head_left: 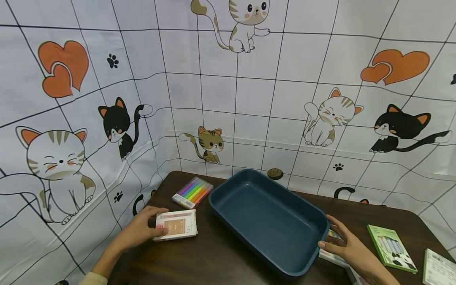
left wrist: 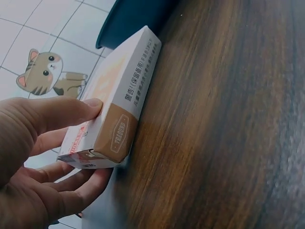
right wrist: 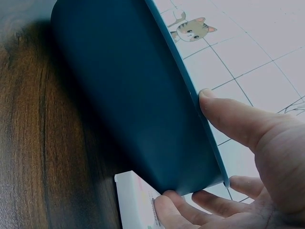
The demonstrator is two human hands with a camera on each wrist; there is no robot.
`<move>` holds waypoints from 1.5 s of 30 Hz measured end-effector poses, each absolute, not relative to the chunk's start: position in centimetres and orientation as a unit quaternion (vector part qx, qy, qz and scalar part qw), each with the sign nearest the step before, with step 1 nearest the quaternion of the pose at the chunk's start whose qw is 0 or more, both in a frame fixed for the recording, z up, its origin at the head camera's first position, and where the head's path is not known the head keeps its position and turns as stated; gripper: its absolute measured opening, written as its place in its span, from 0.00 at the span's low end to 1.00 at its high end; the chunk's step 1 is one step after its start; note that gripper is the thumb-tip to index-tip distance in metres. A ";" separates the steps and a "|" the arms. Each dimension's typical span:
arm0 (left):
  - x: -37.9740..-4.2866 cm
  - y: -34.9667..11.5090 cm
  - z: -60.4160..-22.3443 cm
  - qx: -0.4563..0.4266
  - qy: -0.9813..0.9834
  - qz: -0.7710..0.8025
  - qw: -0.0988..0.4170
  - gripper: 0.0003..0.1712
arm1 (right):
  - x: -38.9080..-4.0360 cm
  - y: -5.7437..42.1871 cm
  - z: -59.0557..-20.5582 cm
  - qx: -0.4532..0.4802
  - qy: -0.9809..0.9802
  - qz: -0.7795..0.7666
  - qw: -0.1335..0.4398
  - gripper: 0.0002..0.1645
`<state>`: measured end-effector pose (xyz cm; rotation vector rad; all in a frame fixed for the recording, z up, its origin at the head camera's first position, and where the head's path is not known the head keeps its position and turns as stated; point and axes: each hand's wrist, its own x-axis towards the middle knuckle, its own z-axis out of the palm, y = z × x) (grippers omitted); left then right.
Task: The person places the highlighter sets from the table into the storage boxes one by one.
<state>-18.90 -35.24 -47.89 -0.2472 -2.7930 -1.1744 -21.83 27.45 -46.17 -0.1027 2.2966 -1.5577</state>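
My left hand (head_left: 140, 227) grips a small white box with a tan panel (head_left: 179, 226) by its left end, thumb on top and fingers round the far side and end. In the left wrist view the box lies close to the table. My right hand (head_left: 350, 247) holds the right end of a deep dark-blue rectangular tray (head_left: 265, 213). Its thumb rests on the rim and its other fingers curve along the outer wall, as the right wrist view shows. Beneath that hand a white box (right wrist: 136, 200) sits against the tray, partly hidden.
A clear pack of coloured markers (head_left: 192, 192) lies behind the tan-panelled box. On the right are a green box with a panda picture (head_left: 392, 247) and a white printed box (head_left: 439, 269). A cat-patterned sheet (head_left: 249, 99) hangs behind the dark wooden table (head_left: 199, 263).
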 end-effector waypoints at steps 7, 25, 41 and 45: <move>-18.8 -35.1 -47.7 -0.049 -0.904 -0.426 0.007 0.39 | -22.0 27.4 -46.1 -0.037 0.813 -0.552 0.182 0.61; -18.4 -34.6 -47.8 -0.110 -0.784 -0.596 -0.139 0.36 | -21.7 27.4 -46.1 -0.038 0.807 -0.560 0.184 0.61; -18.5 -34.2 -48.1 -0.126 -0.739 -0.640 -0.169 0.37 | -21.8 27.5 -46.1 -0.042 0.808 -0.559 0.181 0.61; -18.5 -34.1 -48.1 -0.120 -0.725 -0.655 -0.178 0.36 | -21.8 27.5 -46.2 -0.040 0.807 -0.560 0.183 0.61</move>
